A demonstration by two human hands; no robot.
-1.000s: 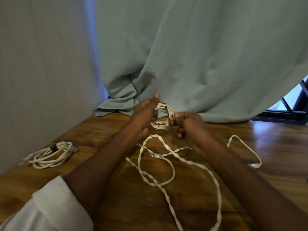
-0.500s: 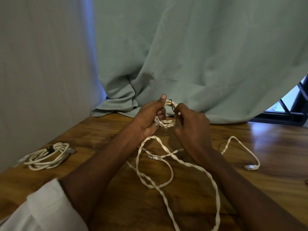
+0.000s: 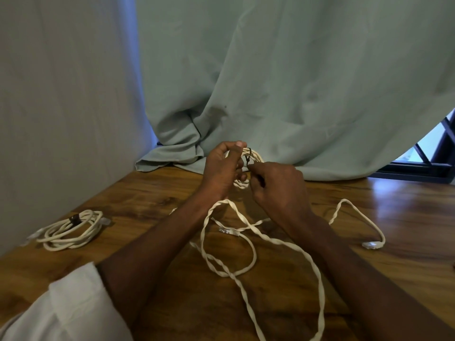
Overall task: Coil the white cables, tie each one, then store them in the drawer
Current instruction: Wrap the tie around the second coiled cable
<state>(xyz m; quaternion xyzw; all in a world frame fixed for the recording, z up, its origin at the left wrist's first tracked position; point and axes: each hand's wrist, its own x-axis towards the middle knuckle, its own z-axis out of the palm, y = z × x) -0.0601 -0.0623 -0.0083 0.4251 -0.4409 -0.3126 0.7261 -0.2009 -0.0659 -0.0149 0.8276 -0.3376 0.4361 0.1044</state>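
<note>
Two hands above the desk (image 3: 147, 188): left hand (image 3: 222, 168) grips a small cable coil (image 3: 254, 156); right hand (image 3: 278, 185) pinches the dark tie (image 3: 247, 157), now drawn slightly rightward off the coil. One loose cable (image 3: 248, 225) sprawls below, unmoved. One tied coil (image 3: 71, 228) lies far left.

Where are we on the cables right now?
One tied coil lies finished on the table. The left hand grips a second coil while the right hand pinches its dark tie. A loose cable remains uncoiled. No drawer is in view.
</note>
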